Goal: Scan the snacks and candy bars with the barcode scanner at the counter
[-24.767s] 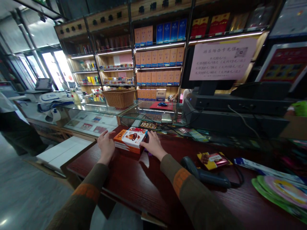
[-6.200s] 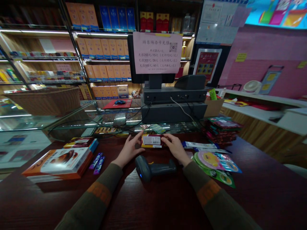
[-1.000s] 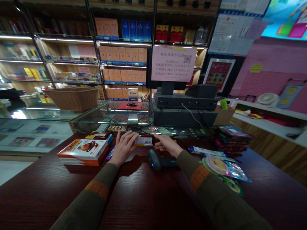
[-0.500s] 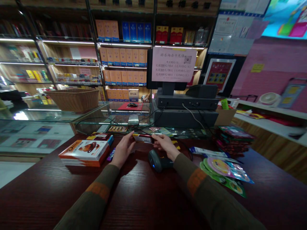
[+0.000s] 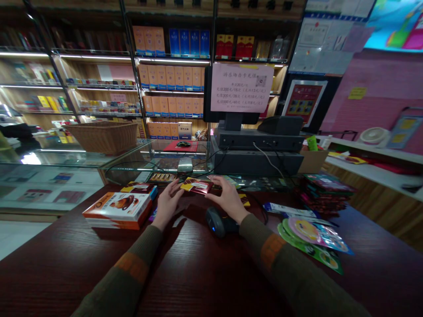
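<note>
A red and gold foil snack packet (image 5: 196, 186) lies flat-looking on the dark wooden counter (image 5: 66, 264), between my two hands. My left hand (image 5: 168, 203) is open, its fingertips just beside the packet's left end. My right hand (image 5: 228, 198) is also open, with its fingers spread at the packet's right end. Neither hand clearly grips it. Just below my right palm sits a black handheld barcode scanner (image 5: 216, 222). To the left of my left hand stands an orange and white boxed product (image 5: 117, 210).
A smaller box (image 5: 139, 188) stands behind the large one. On the right are a pile of packets (image 5: 330, 193), a long wrapped strip (image 5: 291, 210) and round-shaped packets (image 5: 313, 242). Behind the counter are a glass display case (image 5: 66, 158), a cash register (image 5: 259, 152) and a wicker basket (image 5: 104, 137).
The packet, edge-on between my fingers a moment ago, now shows its flat face. My hands have spread apart and opened around it.
</note>
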`<act>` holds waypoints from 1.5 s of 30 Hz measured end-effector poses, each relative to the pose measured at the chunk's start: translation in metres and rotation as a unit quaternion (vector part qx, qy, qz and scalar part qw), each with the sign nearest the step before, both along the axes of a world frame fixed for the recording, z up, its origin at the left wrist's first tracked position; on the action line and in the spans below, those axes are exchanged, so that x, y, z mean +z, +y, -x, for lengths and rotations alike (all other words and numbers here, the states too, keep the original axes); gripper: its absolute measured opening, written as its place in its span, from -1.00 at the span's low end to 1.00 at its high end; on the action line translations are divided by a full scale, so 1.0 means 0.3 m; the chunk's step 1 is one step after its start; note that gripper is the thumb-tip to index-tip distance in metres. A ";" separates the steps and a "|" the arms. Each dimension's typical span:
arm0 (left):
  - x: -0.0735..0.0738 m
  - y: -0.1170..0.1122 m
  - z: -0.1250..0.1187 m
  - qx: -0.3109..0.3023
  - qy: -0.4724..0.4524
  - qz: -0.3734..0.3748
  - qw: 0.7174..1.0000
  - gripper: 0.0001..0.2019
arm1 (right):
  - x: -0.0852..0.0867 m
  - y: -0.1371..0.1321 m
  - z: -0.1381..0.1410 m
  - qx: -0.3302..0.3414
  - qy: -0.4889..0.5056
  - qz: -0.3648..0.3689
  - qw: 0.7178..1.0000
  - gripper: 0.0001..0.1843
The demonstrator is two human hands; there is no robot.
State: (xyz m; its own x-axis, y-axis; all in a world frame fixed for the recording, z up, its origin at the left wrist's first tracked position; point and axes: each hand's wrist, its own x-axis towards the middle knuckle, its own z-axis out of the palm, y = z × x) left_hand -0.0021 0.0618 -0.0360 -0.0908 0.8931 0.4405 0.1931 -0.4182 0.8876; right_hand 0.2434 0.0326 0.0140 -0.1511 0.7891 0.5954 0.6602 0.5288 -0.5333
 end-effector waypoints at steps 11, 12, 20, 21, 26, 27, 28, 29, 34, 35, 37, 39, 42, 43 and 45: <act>0.088 -0.037 0.121 0.066 0.304 -0.140 0.940 -0.45 | 0.095 0.018 0.051 0.008 -0.220 -0.160 0.962 -0.28; 0.100 -0.043 0.138 0.071 0.330 -0.142 0.930 -0.44 | 0.104 0.019 0.064 0.012 -0.229 -0.166 0.959 -0.27; 0.188 -0.093 0.241 0.095 0.504 -0.137 0.847 -0.36 | 0.137 0.033 0.184 0.006 -0.242 -0.190 0.952 -0.30; 0.195 -0.096 0.255 0.099 0.517 -0.142 0.838 -0.37 | 0.137 0.036 0.198 0.006 -0.239 -0.192 0.952 -0.30; 0.223 -0.103 0.336 0.106 0.551 -0.155 0.813 -0.33 | 0.146 0.056 0.272 0.012 -0.236 -0.201 0.951 -0.30; 0.225 -0.103 0.354 0.105 0.555 -0.153 0.811 -0.34 | 0.150 0.060 0.289 0.012 -0.237 -0.203 0.950 -0.30; 0.227 -0.102 0.372 0.106 0.557 -0.153 0.809 -0.35 | 0.153 0.064 0.307 0.014 -0.237 -0.204 0.950 -0.30; 0.228 -0.101 0.391 0.109 0.558 -0.153 0.809 -0.36 | 0.157 0.068 0.326 0.016 -0.238 -0.204 0.949 -0.30; 0.229 -0.090 0.483 0.132 0.557 -0.144 0.807 -0.42 | 0.166 0.092 0.431 0.029 -0.237 -0.196 0.951 -0.30; 0.230 -0.087 0.501 0.135 0.560 -0.138 0.806 -0.42 | 0.163 0.100 0.453 0.030 -0.235 -0.193 0.952 -0.29; 0.233 -0.083 0.536 0.139 0.567 -0.120 0.803 -0.41 | 0.153 0.119 0.497 0.031 -0.232 -0.187 0.954 -0.29; 0.236 -0.079 0.569 0.143 0.576 -0.096 0.799 -0.39 | 0.140 0.139 0.541 0.031 -0.233 -0.178 0.956 -0.31; 0.237 -0.072 0.611 0.151 0.586 -0.058 0.794 -0.47 | 0.122 0.164 0.605 0.033 -0.234 -0.165 0.957 -0.36; 0.236 -0.069 0.622 0.155 0.586 -0.045 0.794 -0.50 | 0.117 0.171 0.624 0.034 -0.235 -0.160 0.958 -0.37; 0.234 -0.062 0.641 0.160 0.582 -0.020 0.797 -0.56 | 0.107 0.186 0.660 0.038 -0.237 -0.146 0.960 -0.38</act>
